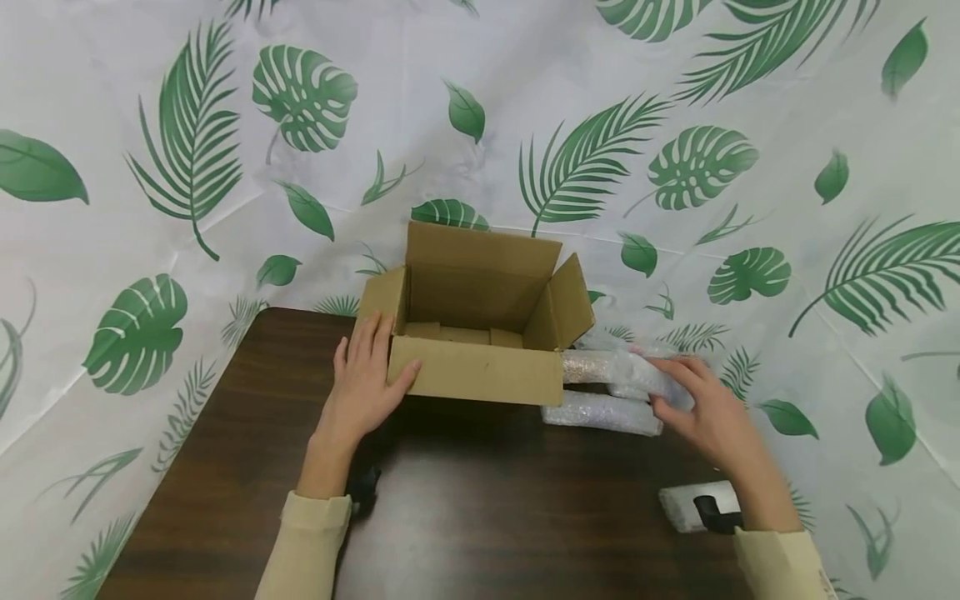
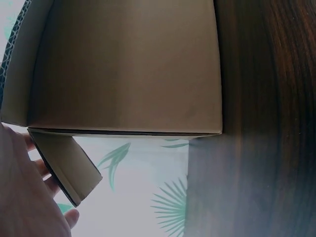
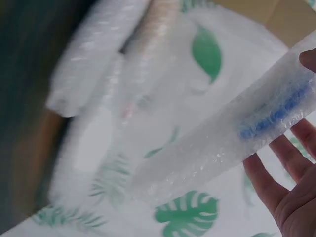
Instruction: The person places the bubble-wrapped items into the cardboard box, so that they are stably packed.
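An open cardboard box point(image 1: 480, 371) stands on the dark wooden table with its flaps spread. My left hand point(image 1: 360, 383) rests against the box's left flap point(image 1: 382, 296), fingers extended and thumb over the front flap. In the left wrist view, fingertips show past the edge of a small flap point(image 2: 69, 170). Right of the box, my right hand point(image 1: 701, 400) holds a long item in bubble wrap point(image 3: 197, 148) between thumb and fingers. Something blue shows through its wrap. More bubble-wrapped items point(image 1: 600, 414) lie just below and beside it.
Another wrapped package point(image 1: 681, 508) lies near the table's right side, partly behind a black piece at my right wrist. Behind the table point(image 1: 480, 508) hangs a white sheet point(image 1: 495, 167) with green leaf prints, close behind the box.
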`<state>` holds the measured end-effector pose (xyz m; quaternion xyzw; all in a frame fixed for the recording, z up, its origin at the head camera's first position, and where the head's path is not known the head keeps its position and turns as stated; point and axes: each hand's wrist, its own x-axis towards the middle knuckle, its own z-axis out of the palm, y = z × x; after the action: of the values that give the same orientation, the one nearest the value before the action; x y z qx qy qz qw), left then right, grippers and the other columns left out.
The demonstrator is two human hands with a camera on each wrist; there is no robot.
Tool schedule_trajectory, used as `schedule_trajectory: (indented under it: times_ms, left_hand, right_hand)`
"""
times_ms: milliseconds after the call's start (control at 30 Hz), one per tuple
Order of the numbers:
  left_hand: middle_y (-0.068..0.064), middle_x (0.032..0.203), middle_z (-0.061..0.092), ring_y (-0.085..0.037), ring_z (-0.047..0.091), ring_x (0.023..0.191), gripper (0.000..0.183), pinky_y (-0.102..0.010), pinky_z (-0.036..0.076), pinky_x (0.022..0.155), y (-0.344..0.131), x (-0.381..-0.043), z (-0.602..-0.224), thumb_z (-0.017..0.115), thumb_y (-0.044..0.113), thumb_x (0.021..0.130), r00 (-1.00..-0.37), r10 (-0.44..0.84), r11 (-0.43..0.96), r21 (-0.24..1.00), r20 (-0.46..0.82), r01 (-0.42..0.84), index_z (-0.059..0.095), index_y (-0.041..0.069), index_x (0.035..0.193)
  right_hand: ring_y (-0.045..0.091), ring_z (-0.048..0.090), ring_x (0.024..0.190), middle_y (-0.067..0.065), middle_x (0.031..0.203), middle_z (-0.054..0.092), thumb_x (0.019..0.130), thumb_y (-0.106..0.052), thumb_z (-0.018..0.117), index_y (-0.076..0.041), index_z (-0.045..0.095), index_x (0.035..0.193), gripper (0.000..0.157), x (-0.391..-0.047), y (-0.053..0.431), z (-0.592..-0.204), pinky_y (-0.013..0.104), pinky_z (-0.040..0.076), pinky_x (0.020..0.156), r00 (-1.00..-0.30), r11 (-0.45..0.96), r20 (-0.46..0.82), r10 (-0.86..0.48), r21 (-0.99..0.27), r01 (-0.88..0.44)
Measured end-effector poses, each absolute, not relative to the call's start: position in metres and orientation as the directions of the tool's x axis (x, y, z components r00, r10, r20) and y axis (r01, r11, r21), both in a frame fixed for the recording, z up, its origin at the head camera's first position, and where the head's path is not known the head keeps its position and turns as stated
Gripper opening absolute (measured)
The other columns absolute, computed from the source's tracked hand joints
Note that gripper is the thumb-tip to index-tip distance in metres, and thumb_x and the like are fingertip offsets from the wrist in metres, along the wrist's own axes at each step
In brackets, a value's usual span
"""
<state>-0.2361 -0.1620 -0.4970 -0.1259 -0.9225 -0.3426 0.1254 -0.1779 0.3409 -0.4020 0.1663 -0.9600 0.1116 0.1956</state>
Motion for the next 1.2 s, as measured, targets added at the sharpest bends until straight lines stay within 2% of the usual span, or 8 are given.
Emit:
schedule_trajectory:
  times_ms: [200,400,500,600,700,867,1033,1200]
  left_hand:
    - [-0.021,0.178,0.017,-0.042,0.014,0.166,0.090,-0.068,0.011,0.131,-0.164,-0.241,-0.501,0.058,0.053,0.106,-0.923,0.150,0.690,0.631,0.355,0.355,0.017,0.010,0.173]
    - [-0.021,0.178,0.018,-0.042,0.017,0.165,0.091,-0.067,0.015,0.131,-0.166,-0.240,-0.504,0.059,0.055,0.105,-0.921,0.142,0.684,0.637,0.361,0.355,0.018,0.012,0.174]
    - [-0.021,0.178,0.018,-0.043,0.018,0.164,0.091,-0.068,0.017,0.129,-0.168,-0.240,-0.505,0.058,0.056,0.105,-0.923,0.139,0.692,0.632,0.358,0.349,0.017,0.012,0.174]
    - [-0.020,0.178,0.018,-0.043,0.019,0.164,0.091,-0.068,0.017,0.129,-0.170,-0.239,-0.506,0.058,0.057,0.105,-0.925,0.136,0.696,0.631,0.355,0.344,0.017,0.013,0.174]
    - [-0.021,0.178,0.018,-0.043,0.019,0.164,0.091,-0.068,0.017,0.129,-0.170,-0.238,-0.505,0.058,0.056,0.105,-0.924,0.138,0.692,0.633,0.357,0.348,0.017,0.012,0.174]
    - [-0.020,0.178,0.018,-0.043,0.019,0.164,0.090,-0.067,0.017,0.130,-0.167,-0.238,-0.504,0.057,0.056,0.106,-0.924,0.141,0.684,0.640,0.356,0.350,0.017,0.012,0.174]
    - [-0.019,0.179,0.016,-0.041,0.017,0.165,0.090,-0.066,0.015,0.131,-0.163,-0.238,-0.505,0.056,0.057,0.106,-0.928,0.144,0.680,0.647,0.345,0.346,0.016,0.014,0.174]
    - [-0.018,0.179,0.015,-0.040,0.017,0.166,0.091,-0.065,0.014,0.131,-0.162,-0.238,-0.505,0.056,0.057,0.106,-0.931,0.142,0.683,0.648,0.337,0.338,0.015,0.015,0.174]
  right_hand:
    - [0.034,0.068,0.107,0.009,0.130,0.067,0.086,-0.010,0.084,-0.025,0.070,0.143,0.061,-0.180,0.317,-0.367,0.056,0.053,0.079,-0.811,0.900,0.512,-0.284,-0.148,-0.409]
    - [0.027,0.067,0.102,0.007,0.130,0.067,0.086,-0.012,0.084,-0.026,0.068,0.146,0.063,-0.182,0.288,-0.326,0.047,0.051,0.075,-0.763,0.888,0.553,-0.334,-0.086,-0.451]
    - [0.027,0.067,0.102,0.007,0.126,0.069,0.085,-0.014,0.085,-0.025,0.070,0.143,0.061,-0.188,0.270,-0.309,0.047,0.050,0.084,-0.722,0.860,0.573,-0.387,-0.058,-0.507]
    - [0.032,0.066,0.107,0.010,0.122,0.071,0.085,-0.018,0.084,-0.024,0.073,0.140,0.057,-0.200,0.250,-0.295,0.057,0.046,0.098,-0.672,0.821,0.582,-0.457,-0.015,-0.571]
    - [0.033,0.066,0.106,0.011,0.120,0.071,0.085,-0.020,0.083,-0.024,0.073,0.139,0.055,-0.211,0.229,-0.288,0.059,0.046,0.097,-0.652,0.787,0.560,-0.511,0.001,-0.616]
    - [0.025,0.064,0.095,0.008,0.119,0.067,0.088,-0.022,0.083,-0.025,0.070,0.141,0.054,-0.231,0.194,-0.291,0.043,0.054,0.070,-0.644,0.745,0.488,-0.589,0.019,-0.667]
    - [0.026,0.065,0.099,0.006,0.119,0.067,0.092,-0.028,0.081,-0.025,0.071,0.140,0.050,-0.251,0.161,-0.300,0.043,0.058,0.073,-0.645,0.727,0.401,-0.651,0.084,-0.682]
    - [0.025,0.065,0.101,0.003,0.120,0.066,0.095,-0.034,0.077,-0.029,0.070,0.141,0.047,-0.269,0.131,-0.303,0.045,0.058,0.080,-0.698,0.755,0.305,-0.648,0.138,-0.641]
